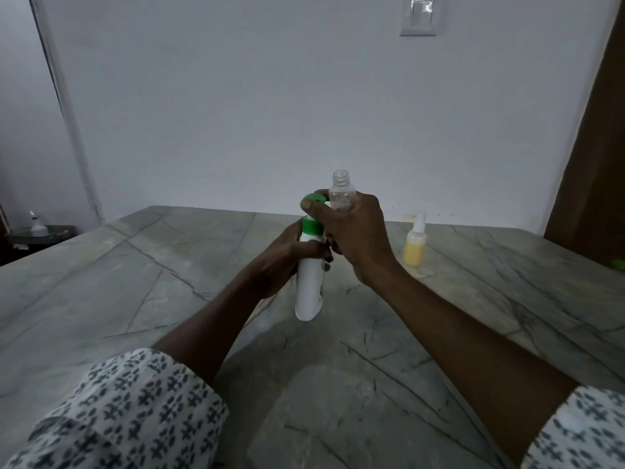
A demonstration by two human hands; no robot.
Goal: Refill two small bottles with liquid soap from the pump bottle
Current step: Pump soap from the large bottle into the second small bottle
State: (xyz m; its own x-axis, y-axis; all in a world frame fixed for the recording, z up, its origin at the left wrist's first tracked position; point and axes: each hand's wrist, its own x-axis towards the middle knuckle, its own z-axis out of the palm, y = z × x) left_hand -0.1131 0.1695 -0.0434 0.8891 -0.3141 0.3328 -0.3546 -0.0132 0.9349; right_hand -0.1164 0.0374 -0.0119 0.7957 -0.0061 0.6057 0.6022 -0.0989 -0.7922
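Observation:
My left hand [287,258] grips a white pump bottle [308,286] with a green top [314,211], held upright above the grey marble table [135,282]. My right hand [355,235] holds a small clear bottle [341,191] upright beside the pump head; its neck is uncapped and it looks empty. The thumb of that hand lies against the green pump head. A second small bottle [414,245] with yellow liquid and a white spray top stands on the table to the right, apart from both hands.
A white wall rises right behind the table's far edge. A brown door or curtain [595,164] borders the right side. A small green object [619,264] shows at the right edge. A dark side surface with a white bottle [37,226] lies far left.

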